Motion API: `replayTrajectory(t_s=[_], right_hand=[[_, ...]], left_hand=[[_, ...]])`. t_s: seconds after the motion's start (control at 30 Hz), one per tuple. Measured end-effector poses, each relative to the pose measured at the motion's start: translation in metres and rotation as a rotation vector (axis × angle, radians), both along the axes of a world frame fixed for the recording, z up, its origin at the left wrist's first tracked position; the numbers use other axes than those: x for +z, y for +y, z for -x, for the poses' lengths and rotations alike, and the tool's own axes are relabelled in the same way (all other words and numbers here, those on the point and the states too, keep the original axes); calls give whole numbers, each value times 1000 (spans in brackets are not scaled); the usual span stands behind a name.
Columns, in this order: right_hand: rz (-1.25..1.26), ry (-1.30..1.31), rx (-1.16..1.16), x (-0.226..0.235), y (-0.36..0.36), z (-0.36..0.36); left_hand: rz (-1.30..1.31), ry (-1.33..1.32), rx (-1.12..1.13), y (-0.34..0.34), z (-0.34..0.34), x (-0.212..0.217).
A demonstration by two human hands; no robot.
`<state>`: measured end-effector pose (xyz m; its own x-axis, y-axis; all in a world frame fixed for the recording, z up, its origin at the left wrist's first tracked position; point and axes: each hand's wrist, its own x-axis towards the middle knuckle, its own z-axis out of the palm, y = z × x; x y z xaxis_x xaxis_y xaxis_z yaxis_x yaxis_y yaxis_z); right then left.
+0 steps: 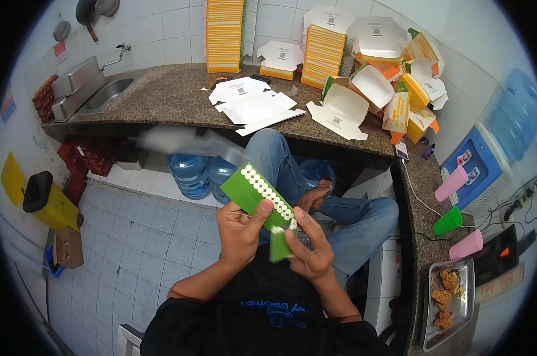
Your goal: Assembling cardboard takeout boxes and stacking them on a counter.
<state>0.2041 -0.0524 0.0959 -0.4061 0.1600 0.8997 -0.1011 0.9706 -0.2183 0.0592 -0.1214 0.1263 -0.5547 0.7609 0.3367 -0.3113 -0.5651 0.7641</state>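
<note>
A long green strip (237,191) carries rows of round white dots, and it is held tilted over my lap. My left hand (239,232) grips its lower middle, thumb on the dotted face. At the strip's lower right end, my right hand (313,246) has closed its thumb and fingers around the edge. A short green piece (280,248) with white bits on it hangs there under the right thumb. Whether it is a folded part of the strip or separate, I cannot tell. A pale translucent smear (173,141), blurred, extends from the strip's upper end.
Flattened white box blanks (256,110) lie on the granite counter (156,95). Stacked orange boxes (325,53) and a pile of opened ones (372,86) stand behind. At right are pink and green cups (447,221) and a tray (434,341) of fried chicken. Water jugs (188,172) sit below.
</note>
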Motion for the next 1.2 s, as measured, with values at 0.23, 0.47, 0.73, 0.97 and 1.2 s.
replayTrajectory(t_s=[0.23, 0.47, 0.73, 0.97, 1.2], right_hand=[[353, 8, -106, 22, 13, 10], [414, -114, 12, 16, 5, 9], [345, 79, -105, -5, 12, 22], [708, 182, 209, -9, 21, 6], [767, -7, -30, -10, 32, -30]], left_hand=[[19, 355, 43, 8, -3, -22], [73, 142, -95, 15, 14, -28], [142, 314, -130, 4, -3, -41], [244, 633, -24, 2, 7, -28], [349, 913, -176, -25, 12, -25]])
